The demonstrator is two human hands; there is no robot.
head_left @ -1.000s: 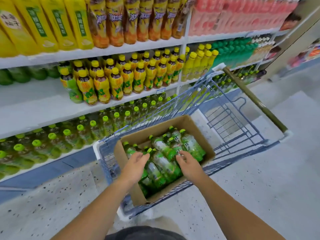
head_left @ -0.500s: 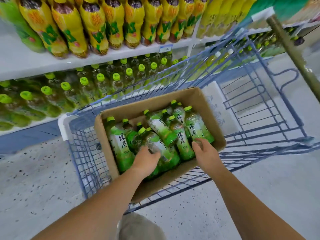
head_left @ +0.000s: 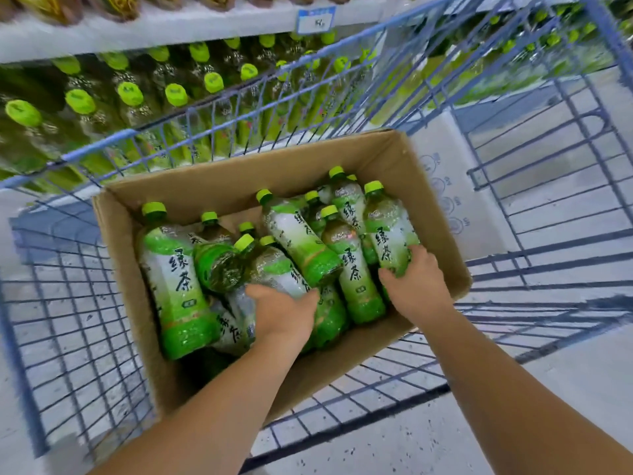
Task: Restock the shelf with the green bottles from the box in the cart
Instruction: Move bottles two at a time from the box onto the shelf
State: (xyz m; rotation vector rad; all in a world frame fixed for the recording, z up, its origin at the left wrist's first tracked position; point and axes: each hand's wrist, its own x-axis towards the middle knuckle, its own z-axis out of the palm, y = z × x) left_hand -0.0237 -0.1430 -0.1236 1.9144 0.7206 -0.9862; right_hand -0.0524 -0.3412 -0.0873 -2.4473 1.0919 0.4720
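1. Up on the left, the shelf (head_left: 164, 32) holds rows of green-capped stock (head_left: 80, 101); the blue wire cart (head_left: 68, 303) stands just in front.
2. Inside the cart sits the box (head_left: 239, 180); green bottles (head_left: 174, 279) lie heaped in it, caps toward the shelf.
3. Mid-heap, the left hand (head_left: 282, 311); its fingers wrap a lying bottle (head_left: 274, 269).
4. By the box's right wall, the right hand (head_left: 414, 286); fingers curled round the base of the rightmost bottle (head_left: 388, 231).
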